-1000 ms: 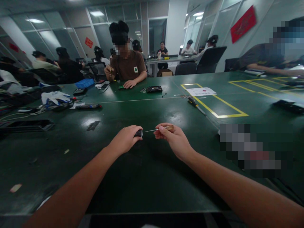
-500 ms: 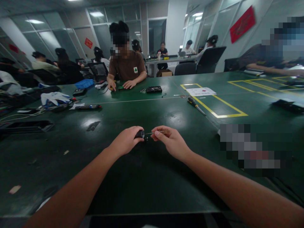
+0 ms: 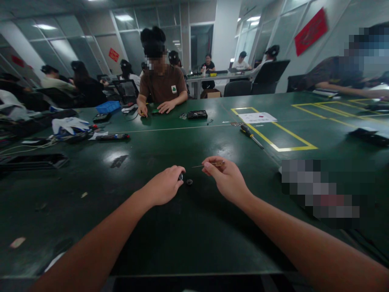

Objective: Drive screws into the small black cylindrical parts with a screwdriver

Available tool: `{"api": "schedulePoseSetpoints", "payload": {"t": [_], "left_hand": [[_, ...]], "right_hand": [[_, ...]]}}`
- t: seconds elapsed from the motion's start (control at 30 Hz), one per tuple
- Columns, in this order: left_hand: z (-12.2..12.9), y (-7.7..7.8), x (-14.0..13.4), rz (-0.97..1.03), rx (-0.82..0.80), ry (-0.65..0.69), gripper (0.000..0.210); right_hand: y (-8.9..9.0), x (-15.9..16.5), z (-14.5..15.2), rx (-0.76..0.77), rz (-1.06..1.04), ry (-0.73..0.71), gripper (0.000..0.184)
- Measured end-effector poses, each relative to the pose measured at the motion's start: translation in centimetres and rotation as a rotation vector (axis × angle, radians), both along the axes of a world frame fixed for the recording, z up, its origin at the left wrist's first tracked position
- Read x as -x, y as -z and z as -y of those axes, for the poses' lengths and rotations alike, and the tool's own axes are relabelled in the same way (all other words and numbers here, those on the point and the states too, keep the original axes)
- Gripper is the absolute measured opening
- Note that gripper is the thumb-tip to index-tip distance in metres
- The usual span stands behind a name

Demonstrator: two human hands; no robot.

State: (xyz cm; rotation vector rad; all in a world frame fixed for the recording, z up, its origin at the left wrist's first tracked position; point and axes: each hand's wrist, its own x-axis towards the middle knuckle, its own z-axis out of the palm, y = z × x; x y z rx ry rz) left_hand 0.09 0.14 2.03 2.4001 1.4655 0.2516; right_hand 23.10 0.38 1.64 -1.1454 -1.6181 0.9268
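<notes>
My left hand (image 3: 167,185) is closed round a small black cylinder (image 3: 181,177); only its round, light-rimmed end shows past the fingertips. Between the thumb and fingers of my right hand (image 3: 226,178) lies a thin screwdriver (image 3: 218,164) with a clear amber handle. Its slim shaft points left, with the tip above the table and apart from the cylinder. A small dark round part (image 3: 189,182) lies on the green table (image 3: 194,239) just right of my left fingertips.
A yellow-black screwdriver (image 3: 251,136) lies beside a yellow tape rectangle and a white sheet (image 3: 257,117). White gloves (image 3: 70,125) and a dark pen-like tool (image 3: 112,137) are at left. Across the table a person in brown (image 3: 162,83) handles parts near a black case (image 3: 197,114).
My right hand has drawn the screwdriver right, away from the cylinder. My left hand has turned and lowered slightly. The small round part now shows on the table between my hands.
</notes>
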Motion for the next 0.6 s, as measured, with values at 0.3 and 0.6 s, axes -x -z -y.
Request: {"api": "schedulePoseSetpoints", "payload": {"t": [0.3, 0.6], "left_hand": [[0.3, 0.7, -1.9, -0.216, -0.106, 0.06, 0.03], [-0.1, 0.6, -1.5, -0.045, -0.13, -0.116, 0.024]], "right_hand": [[-0.6, 0.1, 0.5, -0.013, -0.005, -0.021, 0.018], [-0.8, -0.3, 0.6, -0.028, -0.035, -0.003, 0.019]]}}
